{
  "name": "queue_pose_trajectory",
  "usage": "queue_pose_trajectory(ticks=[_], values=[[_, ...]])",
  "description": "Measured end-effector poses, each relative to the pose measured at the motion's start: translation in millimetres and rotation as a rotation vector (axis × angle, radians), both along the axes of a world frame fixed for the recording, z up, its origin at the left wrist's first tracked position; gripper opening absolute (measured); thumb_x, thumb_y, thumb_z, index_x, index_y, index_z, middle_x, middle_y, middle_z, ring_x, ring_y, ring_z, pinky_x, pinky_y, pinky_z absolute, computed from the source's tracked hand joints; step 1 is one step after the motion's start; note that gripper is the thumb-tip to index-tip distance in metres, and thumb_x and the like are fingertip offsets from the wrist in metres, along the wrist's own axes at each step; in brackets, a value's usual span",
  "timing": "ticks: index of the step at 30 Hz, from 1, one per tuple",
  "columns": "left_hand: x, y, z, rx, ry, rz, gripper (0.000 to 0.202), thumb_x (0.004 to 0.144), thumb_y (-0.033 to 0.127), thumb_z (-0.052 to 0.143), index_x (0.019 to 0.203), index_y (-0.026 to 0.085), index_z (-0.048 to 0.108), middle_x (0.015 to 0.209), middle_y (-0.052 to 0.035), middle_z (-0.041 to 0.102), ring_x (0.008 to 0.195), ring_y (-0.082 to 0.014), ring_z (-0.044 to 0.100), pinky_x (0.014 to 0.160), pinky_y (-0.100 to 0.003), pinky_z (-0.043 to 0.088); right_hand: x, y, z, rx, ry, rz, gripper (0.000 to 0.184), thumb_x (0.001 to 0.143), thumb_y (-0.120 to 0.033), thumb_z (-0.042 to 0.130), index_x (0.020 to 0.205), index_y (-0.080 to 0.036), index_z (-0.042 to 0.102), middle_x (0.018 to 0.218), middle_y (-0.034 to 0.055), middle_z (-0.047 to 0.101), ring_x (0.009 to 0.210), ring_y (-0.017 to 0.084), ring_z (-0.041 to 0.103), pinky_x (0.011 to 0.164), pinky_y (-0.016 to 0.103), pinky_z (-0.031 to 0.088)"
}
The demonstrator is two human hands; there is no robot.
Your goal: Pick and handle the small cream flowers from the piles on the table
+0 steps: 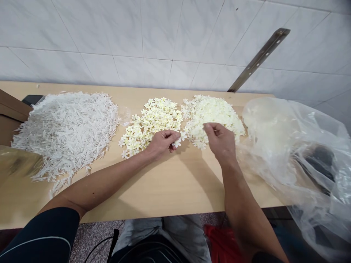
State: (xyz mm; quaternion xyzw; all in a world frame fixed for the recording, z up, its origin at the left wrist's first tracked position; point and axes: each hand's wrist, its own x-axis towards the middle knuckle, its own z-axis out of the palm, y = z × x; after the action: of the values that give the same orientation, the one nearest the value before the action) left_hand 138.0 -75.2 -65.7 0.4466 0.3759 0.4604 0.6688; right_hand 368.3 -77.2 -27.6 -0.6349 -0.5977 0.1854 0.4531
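My left hand (163, 141) is closed in a pinch, with small white artificial flowers (177, 143) at its fingertips. It rests low in front of a loose heap of pale yellow-white flowers (157, 116). My right hand (222, 141) hovers at the front of a second, denser heap of cream flowers (216, 109). Its thumb and fingers are drawn together, and whatever may be between them is too small or hidden to make out. Shadows of both arms fall across the wooden table (189, 186).
A big pile of thin white strands (71, 124) covers the table's left side, beside a brownish clear bag (19, 160). On the right spreads a large clear plastic bag (287, 135) that hangs over the front edge. A metal bracket (259, 60) is fixed to the tiled wall (159, 33).
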Motion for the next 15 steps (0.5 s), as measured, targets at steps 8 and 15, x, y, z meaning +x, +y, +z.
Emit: queue_pose_trajectory(ticks=[8, 15], values=[[0, -2, -5.2, 0.16, 0.17, 0.001, 0.038, 0.087, 0.053, 0.076, 0.091, 0.015, 0.072, 0.064, -0.0002, 0.065, 0.049, -0.0105, 0.06, 0.045, -0.021, 0.049, -43, -10, -14.3, -0.403, 0.446, 0.403, 0.048, 0.073, -0.064, 0.088, 0.082, -0.02, 0.074, 0.064, -0.0031, 0.053, 0.044, 0.008, 0.034, 0.038, 0.027, 0.026], [1, -2, 1.1, 0.121, 0.168, 0.056, 0.037, 0.085, 0.05, 0.079, 0.093, 0.015, 0.073, 0.054, 0.0025, 0.06, 0.043, -0.0081, 0.052, 0.041, -0.019, 0.039, -34, -7, -8.1, -0.395, 0.518, 0.377, 0.049, 0.071, -0.065, 0.089, 0.075, -0.019, 0.071, 0.063, -0.0003, 0.058, 0.046, 0.009, 0.04, 0.039, 0.026, 0.031]])
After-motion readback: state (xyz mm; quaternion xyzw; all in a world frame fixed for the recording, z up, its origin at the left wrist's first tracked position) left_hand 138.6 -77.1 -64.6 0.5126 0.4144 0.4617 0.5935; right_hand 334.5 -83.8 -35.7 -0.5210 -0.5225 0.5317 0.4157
